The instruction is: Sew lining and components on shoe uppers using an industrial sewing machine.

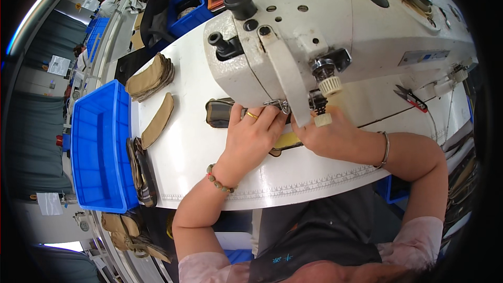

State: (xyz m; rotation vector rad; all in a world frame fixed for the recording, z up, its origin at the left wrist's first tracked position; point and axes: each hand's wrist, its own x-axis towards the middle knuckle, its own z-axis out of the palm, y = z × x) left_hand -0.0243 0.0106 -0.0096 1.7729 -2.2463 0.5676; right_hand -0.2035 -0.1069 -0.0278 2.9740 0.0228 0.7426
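Under the head of a white sewing machine [325, 26], both my hands work close together on a cloth piece. My left hand [252, 135], a ring on one finger, has its fingers bent and pressed down on the dark striped cloth piece [219, 113], which sticks out to the left. My right hand [331, 135] is closed with its fingertips at the needle area, by the piece's yellow strip [289, 140]. The needle and most fingertips are hidden behind the machine's lever and my knuckles. A small tan edge [275, 153] shows beneath the strip.
Left on the white table [194, 167] lie a stack of tan cloth pieces [152, 77] and a single curved tan piece [158, 120]. Beyond the left edge is a blue bin [99, 147], with folded dark cloth [139, 170] beside it. Red-handled thread snips [411, 98] lie right.
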